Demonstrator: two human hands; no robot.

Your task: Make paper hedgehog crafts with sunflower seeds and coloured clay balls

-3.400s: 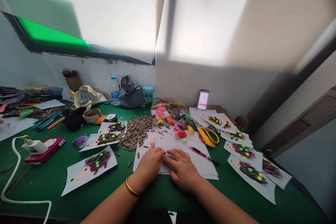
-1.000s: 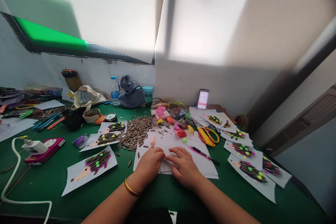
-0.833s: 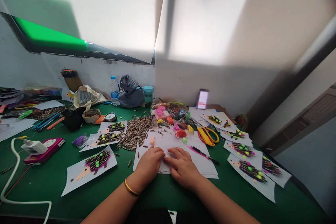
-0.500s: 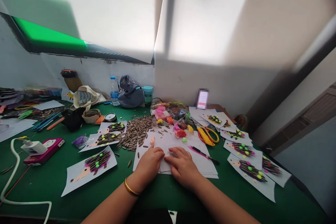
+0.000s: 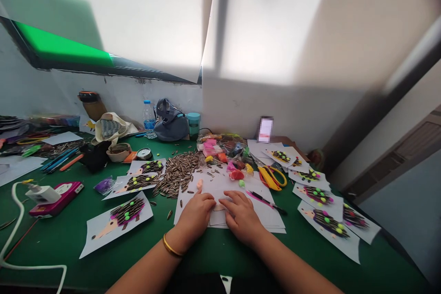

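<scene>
A small flat piece of pale peach clay (image 5: 218, 207) lies on the white paper (image 5: 210, 183) between my hands. My left hand (image 5: 195, 215) rests on the sheet with its fingertips at the clay's left edge, the fingers loosely bent and gripping nothing. On the other side, my right hand (image 5: 241, 215) has its fingers apart, the tips over the paper just right of the clay. A peach lump (image 5: 200, 184) sits above my left hand. A green clay ball (image 5: 241, 183) and a black pen (image 5: 267, 202) lie beyond my right hand.
Sunflower seeds (image 5: 177, 172) are heaped left of the paper. Behind are bags of coloured clay (image 5: 220, 149); yellow scissors (image 5: 272, 178) lie to the right. Finished hedgehog pictures (image 5: 117, 223) flank both sides. A pink power strip (image 5: 58, 200) with a white cable is far left.
My right hand has drawn slightly right, away from the left, and its fingers have lifted and spread. The peach clay between the hands shows more now. My left hand has hardly moved.
</scene>
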